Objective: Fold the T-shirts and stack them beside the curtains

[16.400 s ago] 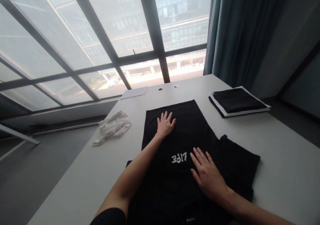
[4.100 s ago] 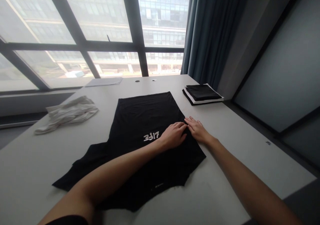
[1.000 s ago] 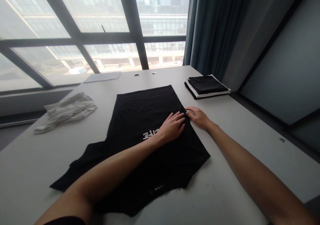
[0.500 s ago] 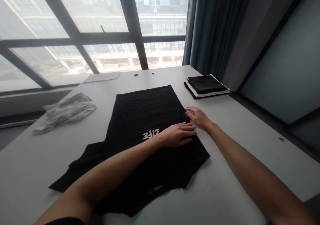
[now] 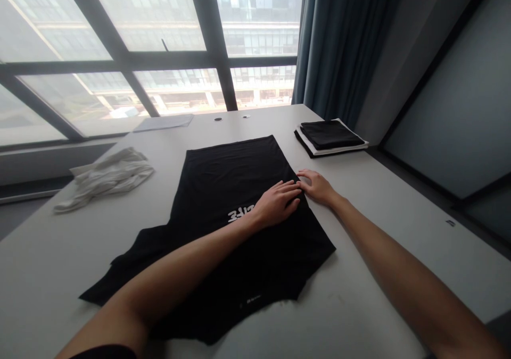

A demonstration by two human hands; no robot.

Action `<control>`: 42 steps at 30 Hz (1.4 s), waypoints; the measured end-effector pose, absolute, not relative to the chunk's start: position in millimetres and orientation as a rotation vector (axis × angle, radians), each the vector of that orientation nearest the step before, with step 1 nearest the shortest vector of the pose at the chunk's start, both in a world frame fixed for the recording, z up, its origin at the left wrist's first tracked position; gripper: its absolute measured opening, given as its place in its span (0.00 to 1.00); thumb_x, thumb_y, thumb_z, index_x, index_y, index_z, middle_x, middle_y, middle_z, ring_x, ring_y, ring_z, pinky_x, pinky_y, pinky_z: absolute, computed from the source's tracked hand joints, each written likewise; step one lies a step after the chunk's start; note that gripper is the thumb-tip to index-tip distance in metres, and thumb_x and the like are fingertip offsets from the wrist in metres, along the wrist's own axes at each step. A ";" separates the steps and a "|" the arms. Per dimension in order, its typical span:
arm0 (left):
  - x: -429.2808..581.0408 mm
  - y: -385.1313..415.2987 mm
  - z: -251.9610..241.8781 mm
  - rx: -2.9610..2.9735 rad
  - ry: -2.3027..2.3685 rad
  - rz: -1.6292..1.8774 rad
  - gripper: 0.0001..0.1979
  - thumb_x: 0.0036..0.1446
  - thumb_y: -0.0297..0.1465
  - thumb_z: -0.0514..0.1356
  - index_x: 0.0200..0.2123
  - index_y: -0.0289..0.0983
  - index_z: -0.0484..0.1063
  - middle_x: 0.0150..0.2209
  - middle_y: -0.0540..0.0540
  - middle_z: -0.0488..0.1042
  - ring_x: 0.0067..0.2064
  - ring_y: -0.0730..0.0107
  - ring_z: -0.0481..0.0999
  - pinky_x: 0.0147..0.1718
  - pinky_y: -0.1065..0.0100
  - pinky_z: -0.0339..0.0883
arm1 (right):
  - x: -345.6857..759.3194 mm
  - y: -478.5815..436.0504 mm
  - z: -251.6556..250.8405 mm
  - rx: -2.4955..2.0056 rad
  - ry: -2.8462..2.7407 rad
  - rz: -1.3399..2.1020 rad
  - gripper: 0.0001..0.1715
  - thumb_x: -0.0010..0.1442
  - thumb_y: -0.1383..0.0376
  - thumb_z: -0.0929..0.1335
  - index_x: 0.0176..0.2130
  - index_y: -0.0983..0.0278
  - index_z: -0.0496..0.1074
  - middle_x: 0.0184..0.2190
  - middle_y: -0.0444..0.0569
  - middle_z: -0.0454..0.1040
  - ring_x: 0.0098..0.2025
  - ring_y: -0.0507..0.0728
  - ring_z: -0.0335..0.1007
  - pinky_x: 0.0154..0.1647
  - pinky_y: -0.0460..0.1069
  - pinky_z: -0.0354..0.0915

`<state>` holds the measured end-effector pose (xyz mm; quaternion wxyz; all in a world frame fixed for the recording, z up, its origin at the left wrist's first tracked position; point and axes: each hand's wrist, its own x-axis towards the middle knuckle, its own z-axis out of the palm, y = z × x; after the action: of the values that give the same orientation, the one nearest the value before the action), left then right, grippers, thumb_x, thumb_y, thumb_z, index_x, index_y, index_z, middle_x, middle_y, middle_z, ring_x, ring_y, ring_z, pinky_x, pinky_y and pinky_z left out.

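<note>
A black T-shirt lies spread over the white table, its hem toward the window and its neckline toward me. A white printed design shows on it, partly covered by my left wrist. My left hand rests flat on the shirt with fingers stretched toward its right side edge. There my right hand has thumb and fingertips closed on the edge of the fabric. The fingertips of both hands almost meet; the exact grip is partly hidden.
A folded stack of black and white garments sits at the back right. To the left lies a crumpled light grey cloth. Flat pale sheets are by the window, and a blue curtain hangs behind the table.
My left hand has slid a little forward and left along the shirt, up to the fingertips of my right hand. The right hand has stayed at the edge.
</note>
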<state>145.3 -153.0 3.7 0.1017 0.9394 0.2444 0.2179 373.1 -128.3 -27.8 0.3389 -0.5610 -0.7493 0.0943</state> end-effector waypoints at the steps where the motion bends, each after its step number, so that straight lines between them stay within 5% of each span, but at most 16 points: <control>1: 145.1 -150.3 1.2 2.772 0.801 0.604 0.22 0.70 0.38 0.51 0.63 0.40 0.68 0.66 0.43 0.66 0.70 0.59 0.59 0.69 0.50 0.49 | 373.0 -128.6 -28.0 -1.463 -1.961 0.234 0.20 0.63 0.59 0.69 0.52 0.62 0.76 0.57 0.55 0.75 0.62 0.63 0.67 0.65 0.59 0.61; 7: 144.6 -144.1 -9.8 2.760 0.962 0.411 0.26 0.69 0.41 0.52 0.67 0.40 0.63 0.70 0.42 0.58 0.72 0.54 0.53 0.69 0.48 0.48 | 374.1 -125.5 -31.7 -1.464 -1.950 0.247 0.18 0.67 0.59 0.65 0.52 0.60 0.77 0.56 0.52 0.76 0.62 0.61 0.68 0.66 0.58 0.60; 23: 144.9 -145.3 -9.8 2.748 0.958 0.431 0.25 0.69 0.40 0.51 0.66 0.40 0.63 0.70 0.44 0.59 0.72 0.55 0.53 0.69 0.49 0.48 | 375.4 -123.3 -34.3 -1.462 -1.936 0.238 0.19 0.65 0.69 0.63 0.50 0.61 0.77 0.56 0.53 0.76 0.61 0.60 0.69 0.66 0.58 0.60; 33: 146.2 -144.0 -8.7 2.742 1.016 0.433 0.27 0.69 0.40 0.53 0.67 0.36 0.62 0.70 0.40 0.58 0.72 0.51 0.51 0.69 0.47 0.48 | 373.0 -127.2 -30.8 -1.462 -1.978 0.199 0.17 0.65 0.63 0.66 0.51 0.61 0.77 0.56 0.54 0.75 0.62 0.62 0.68 0.65 0.59 0.60; 38: 146.8 -159.4 8.6 2.865 0.549 0.503 0.23 0.72 0.37 0.49 0.67 0.40 0.62 0.70 0.44 0.57 0.73 0.62 0.50 0.71 0.55 0.43 | 373.7 -125.1 -33.1 -1.468 -1.973 0.207 0.17 0.64 0.64 0.67 0.51 0.62 0.77 0.56 0.55 0.75 0.61 0.63 0.68 0.65 0.58 0.61; 42: 146.7 -172.6 12.8 2.878 0.259 0.253 0.28 0.70 0.44 0.54 0.69 0.45 0.59 0.74 0.44 0.47 0.73 0.54 0.46 0.70 0.47 0.39 | 374.6 -125.2 -33.3 -1.445 -1.977 0.206 0.16 0.64 0.63 0.68 0.51 0.61 0.77 0.56 0.55 0.75 0.61 0.63 0.69 0.64 0.59 0.62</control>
<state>146.7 -172.6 12.8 0.1202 0.9850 0.0887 0.0867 374.6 -125.2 -33.3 0.3352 -0.5540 -0.7579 0.0791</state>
